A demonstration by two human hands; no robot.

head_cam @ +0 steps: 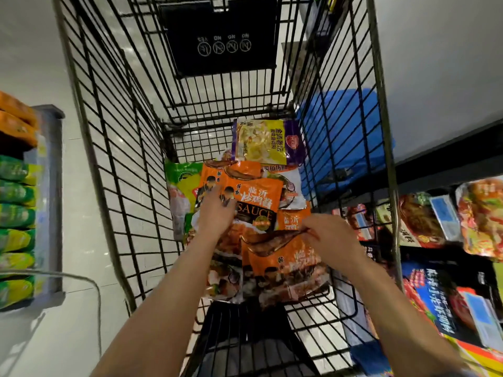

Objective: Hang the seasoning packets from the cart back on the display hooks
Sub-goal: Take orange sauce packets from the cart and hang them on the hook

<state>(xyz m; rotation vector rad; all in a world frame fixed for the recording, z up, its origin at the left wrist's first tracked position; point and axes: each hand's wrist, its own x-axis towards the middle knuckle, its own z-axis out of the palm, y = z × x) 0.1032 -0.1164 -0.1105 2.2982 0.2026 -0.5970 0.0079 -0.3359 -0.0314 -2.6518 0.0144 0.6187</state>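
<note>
Down inside the black wire shopping cart (114, 148), both bare forearms reach into the basket from the near end. Glossy orange plastic seasoning packets (253, 202) lie flat and overlapping on the cart floor, mixed with a green pouch (181, 178) at left and a yellow-and-purple pouch (261, 142) at the far end.

Right hand (330, 235): fingers pinched together on the folded brown top edge of the nearest orange packet (283, 265), which lies directly under and toward the body from that hand, long axis running roughly near-to-far. Grip looks firm; film creased at the pinch.

Left hand (216, 210): fingers spread loosely, resting on the printed face of the middle orange packet, not closed on anything (motion blur makes the contact hard to judge).

Display hooks themselves not visible; hanging packets (479, 216) show on the shelving to the right, so the right hand is nearer the likely target.

Film is slick, crinkly, floppy: likely to sag when lifted by one edge.
</note>
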